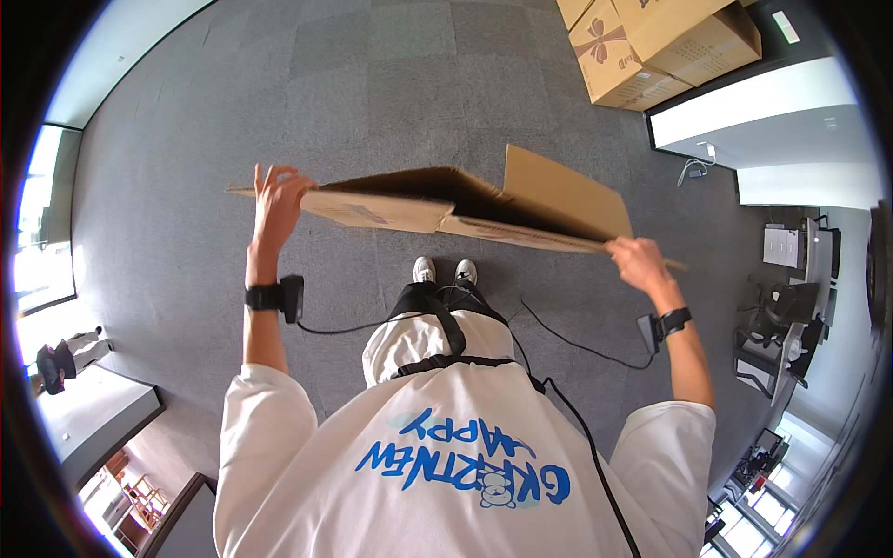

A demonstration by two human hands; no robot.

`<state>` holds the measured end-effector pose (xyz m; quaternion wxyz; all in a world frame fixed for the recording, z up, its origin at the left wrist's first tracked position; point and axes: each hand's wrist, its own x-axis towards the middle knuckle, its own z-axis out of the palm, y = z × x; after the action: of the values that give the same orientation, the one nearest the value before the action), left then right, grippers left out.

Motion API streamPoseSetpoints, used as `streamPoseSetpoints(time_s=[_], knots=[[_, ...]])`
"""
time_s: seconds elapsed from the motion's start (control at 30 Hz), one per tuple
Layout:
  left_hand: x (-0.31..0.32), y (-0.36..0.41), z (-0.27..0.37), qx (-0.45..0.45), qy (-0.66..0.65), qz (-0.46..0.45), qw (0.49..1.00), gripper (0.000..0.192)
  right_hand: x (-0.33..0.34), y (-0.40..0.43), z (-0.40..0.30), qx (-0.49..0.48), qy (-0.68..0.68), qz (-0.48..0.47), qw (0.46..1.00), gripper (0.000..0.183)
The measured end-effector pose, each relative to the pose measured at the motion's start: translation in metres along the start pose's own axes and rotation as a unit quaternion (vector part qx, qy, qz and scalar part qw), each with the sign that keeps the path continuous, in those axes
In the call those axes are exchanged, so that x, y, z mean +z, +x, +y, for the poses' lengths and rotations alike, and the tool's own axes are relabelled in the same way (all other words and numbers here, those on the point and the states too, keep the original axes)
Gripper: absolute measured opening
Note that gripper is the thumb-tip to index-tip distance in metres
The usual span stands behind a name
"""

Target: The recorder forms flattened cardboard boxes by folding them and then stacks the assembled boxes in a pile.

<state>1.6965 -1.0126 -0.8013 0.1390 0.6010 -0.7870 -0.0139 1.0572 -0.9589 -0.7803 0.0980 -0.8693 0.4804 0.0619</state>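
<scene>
A partly flattened cardboard box (380,211) hangs in front of me above the floor, its dark inside showing between the near and far panels. One flap (565,190) stands up at its far right side. My left hand (279,202) holds the box's left end by the edge, some of its fingers raised. At the right end, my right hand (638,264) is closed on the edge of the cardboard. Each wrist wears a strapped black device with a cable.
Grey carpet (391,91) covers the floor. Several cardboard boxes (628,59) are stacked by the wall at the far right. A white charger with a cable (696,171) is at the right wall. Desks and an office chair (785,307) stand further right. A person (66,359) is at the far left.
</scene>
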Motion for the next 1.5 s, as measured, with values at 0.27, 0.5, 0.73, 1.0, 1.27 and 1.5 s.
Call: streamPoseSetpoints(time_s=[0.27, 0.5, 0.73, 1.0, 1.27, 1.5], knots=[[0.043, -0.105, 0.016, -0.196, -0.061, 0.253, 0.945, 0.032, 0.034, -0.039, -0.108, 0.027, 0.157, -0.095, 0.983, 0.023], [0.04, -0.105, 0.113, -0.54, -0.49, 0.019, 0.684, 0.13, 0.063, -0.063, -0.139, 0.085, 0.255, -0.065, 0.961, 0.027], [0.03, -0.07, 0.099, -0.456, -0.682, 0.066, 0.568, 0.011, 0.056, -0.084, -0.171, 0.121, 0.139, 0.05, 0.982, 0.019], [-0.013, -0.073, 0.012, -0.37, -0.631, -0.042, 0.681, 0.016, 0.028, -0.049, -0.182, 0.177, 0.241, 0.003, 0.954, 0.028], [0.008, -0.034, 0.008, -0.312, -0.415, -0.118, 0.847, 0.052, 0.046, 0.036, -0.228, 0.139, 0.193, -0.005, 0.971, 0.035], [0.024, -0.005, 0.077, -0.224, -0.182, -0.208, 0.934, 0.086, 0.117, 0.089, -0.183, 0.195, 0.087, -0.013, 0.977, 0.054]])
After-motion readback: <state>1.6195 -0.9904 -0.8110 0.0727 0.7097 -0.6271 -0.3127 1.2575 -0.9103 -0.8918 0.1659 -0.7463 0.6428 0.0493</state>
